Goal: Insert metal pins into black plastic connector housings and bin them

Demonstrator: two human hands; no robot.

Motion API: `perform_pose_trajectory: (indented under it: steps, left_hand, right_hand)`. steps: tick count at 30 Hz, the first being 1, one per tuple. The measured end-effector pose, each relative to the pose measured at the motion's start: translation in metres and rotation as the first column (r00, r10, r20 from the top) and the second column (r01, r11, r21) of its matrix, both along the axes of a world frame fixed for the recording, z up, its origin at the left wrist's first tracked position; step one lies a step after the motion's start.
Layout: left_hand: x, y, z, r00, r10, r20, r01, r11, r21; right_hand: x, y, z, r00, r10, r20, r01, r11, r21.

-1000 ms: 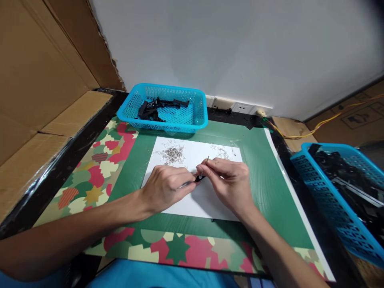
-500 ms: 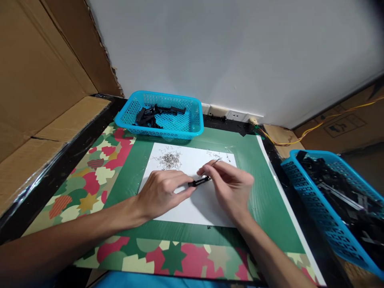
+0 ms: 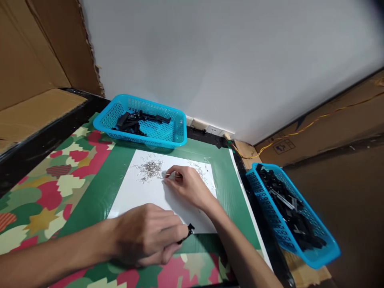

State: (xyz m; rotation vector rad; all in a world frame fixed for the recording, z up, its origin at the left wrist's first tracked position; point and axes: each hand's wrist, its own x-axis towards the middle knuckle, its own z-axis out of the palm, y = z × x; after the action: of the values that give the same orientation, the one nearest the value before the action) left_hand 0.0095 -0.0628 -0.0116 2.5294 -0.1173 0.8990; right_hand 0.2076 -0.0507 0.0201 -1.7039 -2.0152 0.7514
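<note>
My left hand [image 3: 150, 234] is closed round a small black plastic part [image 3: 191, 229], low over the near edge of the white paper [image 3: 186, 214]. Most of that part is hidden by the fingers; only its end sticks out. Farther forward, my right hand [image 3: 187, 184] pinches a thin metal rod-like tool [image 3: 173, 175]. Its fingertips are just to the right of a pile of tiny silvery metal pieces [image 3: 151, 169] on the paper. More tiny pieces [image 3: 196, 165] lie scattered at the paper's far right, partly behind my right hand.
A blue basket [image 3: 144, 140] holding black plastic parts [image 3: 129, 124] stands behind the paper. Another blue basket [image 3: 271, 224], fuller of black parts, is at the right. A green patterned mat [image 3: 228, 188] covers the table. Wall sockets [image 3: 213, 130] and a yellow cable [image 3: 264, 150] are at the back.
My hands have moved apart: the left came down nearer with the black part, the right moved left to the metal pile. The view has shifted and turned.
</note>
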Motion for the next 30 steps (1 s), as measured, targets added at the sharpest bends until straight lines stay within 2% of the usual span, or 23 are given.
perform_pose_trajectory:
  steps: [3, 6, 10, 13, 15, 17, 20, 23, 27, 30]
  left_hand:
    - [-0.001, 0.001, 0.0, 0.993, 0.108, 0.038, -0.104, 0.989, -0.101]
    - [-0.003, 0.001, 0.002, 0.97, 0.242, 0.03, -0.225, 0.935, -0.273]
    - [-0.005, 0.007, 0.01, 0.917, 0.393, -0.072, -0.368, 0.761, -0.535]
    - [-0.006, 0.017, 0.011, 0.878, 0.462, -0.128, -0.426, 0.629, -0.65]
    - [-0.006, 0.024, 0.009, 0.871, 0.468, -0.152, -0.433, 0.582, -0.688]
    - [-0.005, 0.029, 0.006, 0.875, 0.454, -0.171, -0.428, 0.557, -0.711]
    - [-0.002, 0.031, 0.004, 0.876, 0.445, -0.186, -0.428, 0.538, -0.726]
    - [0.0, 0.03, 0.003, 0.879, 0.437, -0.192, -0.426, 0.538, -0.728]
    - [0.0, 0.029, 0.004, 0.893, 0.409, -0.19, -0.406, 0.546, -0.733]
    - [0.0, 0.03, 0.004, 0.903, 0.386, -0.189, -0.385, 0.53, -0.756]
  right_hand:
    - [-0.003, 0.002, -0.004, 0.999, 0.025, -0.029, -0.026, 0.999, -0.027]
    - [0.0, 0.001, -0.006, 0.997, 0.049, -0.067, -0.053, 0.997, -0.052]
    - [0.012, -0.001, -0.008, 0.981, 0.045, -0.187, -0.052, 0.998, -0.032]
    - [0.022, -0.004, -0.007, 0.935, -0.066, -0.349, 0.077, 0.997, 0.017]
    - [0.025, -0.007, -0.006, 0.87, -0.14, -0.473, 0.183, 0.982, 0.046]
    - [0.023, -0.012, -0.003, 0.803, -0.153, -0.576, 0.229, 0.972, 0.06]
    - [0.012, -0.02, 0.001, 0.765, -0.117, -0.633, 0.193, 0.98, 0.053]
    - [-0.001, -0.026, 0.002, 0.771, -0.096, -0.63, 0.159, 0.986, 0.045]
    - [-0.008, -0.028, 0.0, 0.784, -0.109, -0.611, 0.176, 0.983, 0.05]
    - [-0.007, -0.028, -0.001, 0.801, -0.11, -0.589, 0.187, 0.98, 0.071]
